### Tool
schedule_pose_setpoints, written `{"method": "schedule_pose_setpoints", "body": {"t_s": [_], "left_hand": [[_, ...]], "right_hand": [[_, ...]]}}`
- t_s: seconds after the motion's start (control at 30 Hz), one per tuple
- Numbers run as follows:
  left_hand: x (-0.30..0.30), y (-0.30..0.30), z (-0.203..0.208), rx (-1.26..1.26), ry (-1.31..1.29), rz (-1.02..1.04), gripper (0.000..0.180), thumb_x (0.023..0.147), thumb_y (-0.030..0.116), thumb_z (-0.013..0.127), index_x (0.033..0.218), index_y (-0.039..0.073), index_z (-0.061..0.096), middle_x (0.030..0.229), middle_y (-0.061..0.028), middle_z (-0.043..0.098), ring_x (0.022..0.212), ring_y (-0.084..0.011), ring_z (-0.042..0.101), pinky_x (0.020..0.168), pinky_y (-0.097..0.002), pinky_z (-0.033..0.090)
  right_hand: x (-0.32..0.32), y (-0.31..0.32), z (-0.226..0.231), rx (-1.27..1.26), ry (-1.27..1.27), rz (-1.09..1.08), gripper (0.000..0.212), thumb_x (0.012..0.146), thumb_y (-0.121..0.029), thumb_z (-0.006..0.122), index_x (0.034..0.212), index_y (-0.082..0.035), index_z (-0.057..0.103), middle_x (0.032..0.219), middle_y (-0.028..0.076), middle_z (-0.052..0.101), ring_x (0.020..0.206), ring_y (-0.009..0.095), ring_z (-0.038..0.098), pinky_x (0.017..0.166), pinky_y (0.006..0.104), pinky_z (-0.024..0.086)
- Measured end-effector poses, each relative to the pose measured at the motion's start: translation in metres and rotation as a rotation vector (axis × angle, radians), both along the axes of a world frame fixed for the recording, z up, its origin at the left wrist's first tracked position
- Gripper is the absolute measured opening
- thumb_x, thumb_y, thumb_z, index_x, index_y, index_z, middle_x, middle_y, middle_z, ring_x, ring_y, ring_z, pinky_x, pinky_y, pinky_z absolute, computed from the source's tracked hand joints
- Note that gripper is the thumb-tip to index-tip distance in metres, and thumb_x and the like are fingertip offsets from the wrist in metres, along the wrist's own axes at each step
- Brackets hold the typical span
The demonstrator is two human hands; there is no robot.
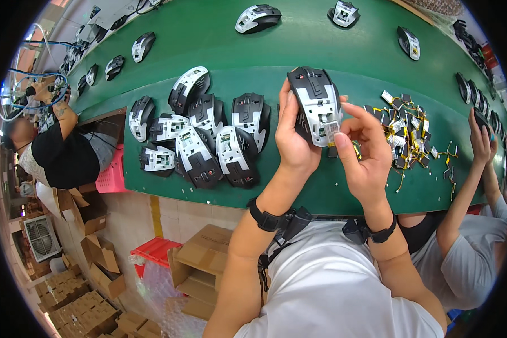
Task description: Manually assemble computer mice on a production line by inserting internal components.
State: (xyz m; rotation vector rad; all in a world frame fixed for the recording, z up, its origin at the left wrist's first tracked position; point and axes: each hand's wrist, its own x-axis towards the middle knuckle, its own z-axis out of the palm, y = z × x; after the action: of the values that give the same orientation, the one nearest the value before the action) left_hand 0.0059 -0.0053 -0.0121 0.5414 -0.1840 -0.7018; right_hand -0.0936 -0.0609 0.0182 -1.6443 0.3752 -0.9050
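The left hand (298,141) is wrapped round a black-and-white mouse shell (316,87), raised over the worktop (321,197) near its near edge, bare green lying between the forearms. The right hand (369,149), thumb and fingers bent, is at a clear piece (332,133) on the shell's near end; whether it grips, I cannot tell. Most left fingers hide behind the shell. Other shells (200,163) crowd leftward; yellow-wired packs (414,135) heap rightward.

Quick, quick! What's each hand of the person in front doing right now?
Left hand: closed around a black-and-white computer mouse.
Right hand: partly curled, thumb at a small clear piece; can't tell if it's gripping.
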Motion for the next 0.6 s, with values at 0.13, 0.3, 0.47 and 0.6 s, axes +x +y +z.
{"method": "schedule_pose_setpoints", "body": {"t_s": [0.13,0.3,0.47,0.6], "left_hand": [[-0.004,0.000,-0.005,-0.027,0.014,0.019,0.045,0.105,0.038,0.026,0.136,0.009,0.040,0.130,-0.0166,0.057,0.104,-0.0357,0.065,0.076,-0.0403,0.059],[-0.001,0.003,-0.005,0.000,0.015,0.030,0.044,0.105,0.039,0.027,0.137,0.012,0.040,0.126,-0.0176,0.058,0.102,-0.0357,0.065,0.075,-0.0398,0.059],[-0.002,0.003,-0.006,-0.022,-0.023,0.038,0.042,0.105,0.038,0.028,0.138,0.014,0.039,0.122,-0.0170,0.059,0.100,-0.0353,0.066,0.075,-0.0406,0.058],[-0.003,0.001,-0.002,-0.035,-0.002,0.026,0.042,0.105,0.037,0.028,0.136,0.013,0.040,0.124,-0.0166,0.059,0.101,-0.0369,0.065,0.075,-0.0405,0.059]], "right_hand": [[-0.002,-0.001,-0.008,-0.378,0.073,-0.062,0.013,0.082,0.000,0.071,0.094,0.000,0.066,0.085,0.011,0.065,0.068,0.017,0.061,0.062,0.0275,0.050],[-0.003,0.004,-0.005,-0.411,0.086,-0.050,0.021,0.079,0.000,0.074,0.099,0.000,0.068,0.087,0.011,0.066,0.070,0.018,0.063,0.064,0.0277,0.051],[-0.010,0.002,-0.007,-0.374,0.100,-0.002,0.027,0.078,0.001,0.075,0.104,0.001,0.069,0.093,0.012,0.067,0.075,0.017,0.064,0.068,0.0269,0.052],[-0.011,0.007,-0.015,0.080,0.001,0.077,0.025,0.081,0.001,0.074,0.105,0.003,0.069,0.096,0.011,0.067,0.081,0.014,0.062,0.072,0.0255,0.050]]}}
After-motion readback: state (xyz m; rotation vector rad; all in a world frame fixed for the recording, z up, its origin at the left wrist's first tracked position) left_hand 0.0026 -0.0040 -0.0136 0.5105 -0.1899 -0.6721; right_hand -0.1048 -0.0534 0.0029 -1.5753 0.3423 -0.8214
